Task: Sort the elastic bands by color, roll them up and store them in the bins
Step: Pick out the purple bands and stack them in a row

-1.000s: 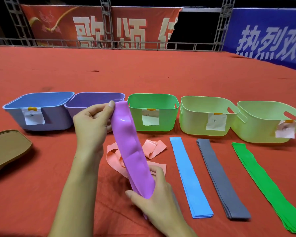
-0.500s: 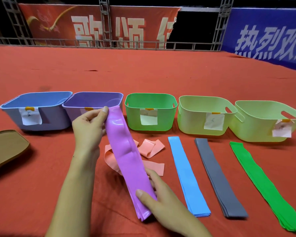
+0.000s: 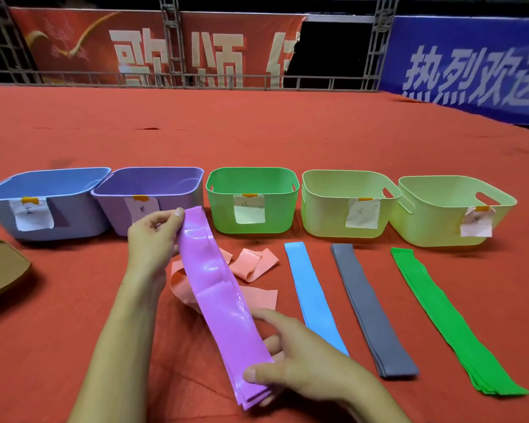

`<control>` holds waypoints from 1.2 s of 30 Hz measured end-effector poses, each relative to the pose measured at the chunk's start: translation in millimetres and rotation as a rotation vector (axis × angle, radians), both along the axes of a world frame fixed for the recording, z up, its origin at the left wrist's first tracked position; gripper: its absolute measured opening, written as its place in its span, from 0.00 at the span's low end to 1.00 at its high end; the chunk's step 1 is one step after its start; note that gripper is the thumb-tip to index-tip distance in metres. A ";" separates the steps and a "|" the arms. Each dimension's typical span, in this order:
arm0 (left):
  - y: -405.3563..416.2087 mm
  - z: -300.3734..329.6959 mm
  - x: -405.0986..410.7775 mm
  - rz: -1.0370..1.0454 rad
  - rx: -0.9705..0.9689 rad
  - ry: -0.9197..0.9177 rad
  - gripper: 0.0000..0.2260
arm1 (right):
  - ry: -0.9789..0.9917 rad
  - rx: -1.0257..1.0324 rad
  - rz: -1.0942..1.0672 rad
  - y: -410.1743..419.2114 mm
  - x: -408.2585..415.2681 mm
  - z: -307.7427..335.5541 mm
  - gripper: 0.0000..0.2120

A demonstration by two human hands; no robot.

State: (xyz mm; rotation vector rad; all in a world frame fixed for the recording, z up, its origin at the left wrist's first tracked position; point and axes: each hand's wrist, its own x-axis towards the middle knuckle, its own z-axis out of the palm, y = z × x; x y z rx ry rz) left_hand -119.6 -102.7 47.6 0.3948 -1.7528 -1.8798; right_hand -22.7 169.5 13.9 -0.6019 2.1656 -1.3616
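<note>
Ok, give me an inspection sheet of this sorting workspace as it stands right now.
Surface: red cloth, wrinkled near the hands.
Job's things: five bins in a row; purple bands held; pink bands loose; blue stack, grey stack, green stack lying flat.
Clutter: brown lid at left edge.
Hands: left hand pinches the purple bands' far end; right hand grips the near end.
Cables: nothing seen.
Surroundings: banners and metal truss behind.

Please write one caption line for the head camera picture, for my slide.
Both hands, left hand and right hand, hold purple bands stretched before five bins.
</note>
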 end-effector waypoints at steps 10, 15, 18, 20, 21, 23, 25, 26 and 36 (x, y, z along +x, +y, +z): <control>13.5 -25.7 -4.3 -0.086 0.223 -0.071 0.10 | 0.028 -0.074 -0.016 38.1 10.9 18.5 0.41; 42.1 -38.7 -9.2 0.015 0.219 -0.115 0.09 | -0.043 -0.157 -0.021 64.4 20.4 18.0 0.36; 65.4 -44.3 -13.3 0.008 0.138 -0.106 0.06 | 0.000 -0.151 -0.058 82.2 31.7 15.5 0.32; 86.3 -43.4 -14.5 -0.050 0.129 -0.115 0.05 | 0.003 -0.163 -0.099 95.6 38.9 12.4 0.29; 97.6 -41.7 -15.7 -0.106 0.151 -0.127 0.06 | 0.007 -0.162 -0.130 102.9 41.3 10.5 0.28; 119.8 -36.9 -21.3 -0.221 0.217 -0.166 0.06 | 0.025 -0.162 -0.207 119.4 44.9 8.3 0.27; 142.3 -30.4 -32.9 -0.314 0.254 -0.208 0.07 | 0.029 -0.157 -0.257 138.3 46.2 4.5 0.24; 154.8 -26.4 -39.4 -0.358 0.254 -0.224 0.07 | 0.018 -0.156 -0.277 147.6 47.2 2.8 0.23; 302.1 -41.7 -89.2 -0.446 -0.073 -0.273 0.07 | -0.067 -0.245 -0.468 235.9 57.7 -12.5 0.24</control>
